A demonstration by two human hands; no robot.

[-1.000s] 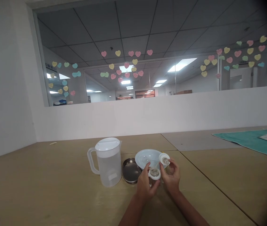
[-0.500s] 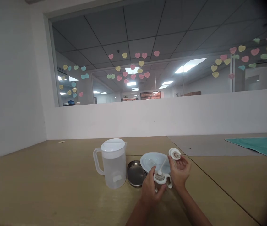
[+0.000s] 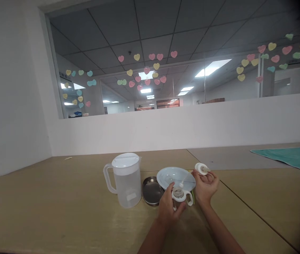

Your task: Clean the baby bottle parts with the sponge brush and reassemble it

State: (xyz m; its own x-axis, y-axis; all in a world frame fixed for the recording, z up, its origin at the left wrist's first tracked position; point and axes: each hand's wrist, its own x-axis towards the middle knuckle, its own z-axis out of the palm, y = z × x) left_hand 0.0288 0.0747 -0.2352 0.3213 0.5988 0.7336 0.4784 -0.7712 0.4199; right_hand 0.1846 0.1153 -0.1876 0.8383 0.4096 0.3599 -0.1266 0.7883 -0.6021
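Note:
My left hand [image 3: 166,206] is closed round a small bottle [image 3: 178,193] with white side handles; its open neck faces up. My right hand [image 3: 206,188] pinches a white bottle lid [image 3: 201,168], tilted on its side above and to the right of the bottle. From the lid a thin pale straw [image 3: 184,180] slants down to the left, ending in a small white tip clear of the neck. Just behind the bottle stands a light blue bowl [image 3: 163,173] with something clear in it, too faint to name.
Left of the bowl sits an oval metal dish [image 3: 152,193]. A translucent lidded pitcher [image 3: 127,181] stands beside it, handle to the left. A teal cloth [image 3: 290,157] lies at the far right of the wooden table [image 3: 60,211], below a white wall with a window.
My right hand has moved up and right with the lid, lifting the straw's tip out of the bottle neck. My left hand still holds the bottle. The view has shifted slightly.

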